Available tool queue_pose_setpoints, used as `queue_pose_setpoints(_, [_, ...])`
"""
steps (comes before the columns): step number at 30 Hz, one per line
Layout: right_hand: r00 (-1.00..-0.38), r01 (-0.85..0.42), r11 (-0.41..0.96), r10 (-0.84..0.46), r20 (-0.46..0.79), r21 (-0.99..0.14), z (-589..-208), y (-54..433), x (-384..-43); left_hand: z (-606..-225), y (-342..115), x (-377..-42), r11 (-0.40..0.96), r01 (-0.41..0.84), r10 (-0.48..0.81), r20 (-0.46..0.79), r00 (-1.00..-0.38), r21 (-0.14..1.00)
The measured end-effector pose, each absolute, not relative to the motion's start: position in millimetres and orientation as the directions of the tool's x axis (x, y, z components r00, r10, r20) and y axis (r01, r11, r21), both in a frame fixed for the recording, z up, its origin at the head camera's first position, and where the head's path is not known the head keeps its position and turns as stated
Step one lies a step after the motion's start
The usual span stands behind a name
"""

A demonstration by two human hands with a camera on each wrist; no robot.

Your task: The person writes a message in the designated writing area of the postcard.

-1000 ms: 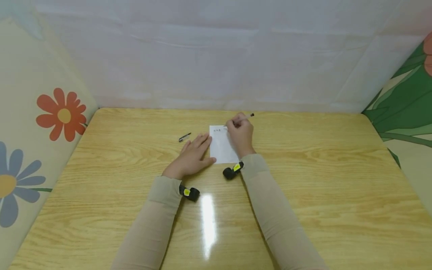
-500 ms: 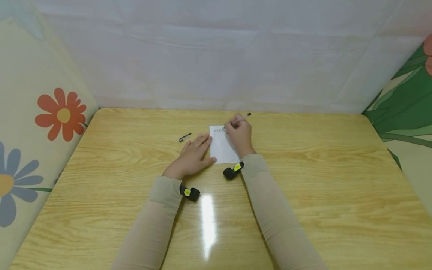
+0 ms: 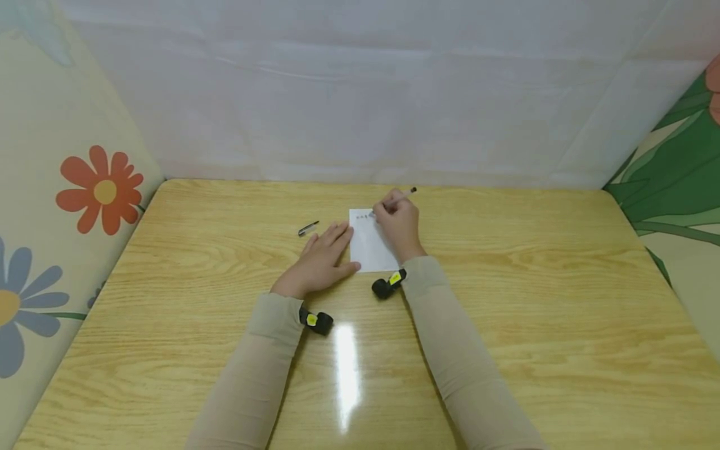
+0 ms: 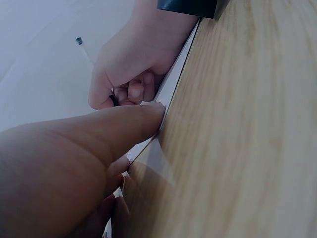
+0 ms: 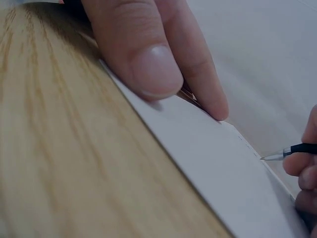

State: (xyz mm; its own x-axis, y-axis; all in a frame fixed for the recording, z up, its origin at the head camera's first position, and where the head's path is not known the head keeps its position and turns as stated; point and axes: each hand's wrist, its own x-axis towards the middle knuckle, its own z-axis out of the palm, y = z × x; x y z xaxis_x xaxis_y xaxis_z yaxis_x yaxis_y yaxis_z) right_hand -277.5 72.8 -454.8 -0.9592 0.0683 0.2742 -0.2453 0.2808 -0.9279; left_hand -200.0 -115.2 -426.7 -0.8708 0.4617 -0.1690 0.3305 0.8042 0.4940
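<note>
A small white sheet of paper (image 3: 371, 250) lies on the wooden table, with a short row of dark handwriting along its top. My right hand (image 3: 400, 224) pinches a pen (image 3: 404, 196), its clear barrel slanting up to a dark end. In the right wrist view the tip of the pen (image 5: 272, 156) meets the paper (image 5: 198, 153) by the writing. My left hand (image 3: 317, 262) lies flat with spread fingers, its thumb and fingertips pressing the paper's left edge. The left wrist view shows the left thumb (image 4: 133, 121) on the paper's near edge.
A pen cap (image 3: 308, 229) lies on the table (image 3: 534, 300) just beyond the left fingers. Black wrist cameras sit at both cuffs. A white sheet (image 3: 349, 94) hangs behind the table's far edge, and flower-painted panels stand at both sides.
The right hand and pen have shifted slightly left, with the pen's upper end swinging left and a little up. The left hand, paper and pen cap have stayed in place.
</note>
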Motion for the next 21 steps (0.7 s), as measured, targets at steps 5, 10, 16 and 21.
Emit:
queue_pose_setpoints(5, [-0.960, -0.242, 0.281, 0.072, 0.271, -0.929, -454.5, 72.6, -278.6, -425.9, -115.5, -200.3, 0.802, 0.330, 0.462, -0.167, -0.871, 0.498])
queue_pose_setpoints(10, [-0.959, -0.241, 0.284, 0.075, 0.272, -0.928, -455.8, 72.7, -280.2, -425.6, -115.3, -201.0, 0.803, 0.331, 0.462, -0.167, -0.871, 0.496])
queue_pose_setpoints(16, [-0.957, -0.252, 0.288, 0.071, 0.283, -0.924, -456.1, 72.6, -279.9, -426.0, -115.3, -201.0, 0.802, 0.331, 0.463, -0.166, -0.871, 0.497])
queue_pose_setpoints(21, [-0.958, -0.247, 0.281, 0.074, 0.277, -0.927, -456.2, 72.8, -279.9, -426.6, -115.5, -200.8, 0.800, 0.330, 0.462, -0.163, -0.872, 0.502])
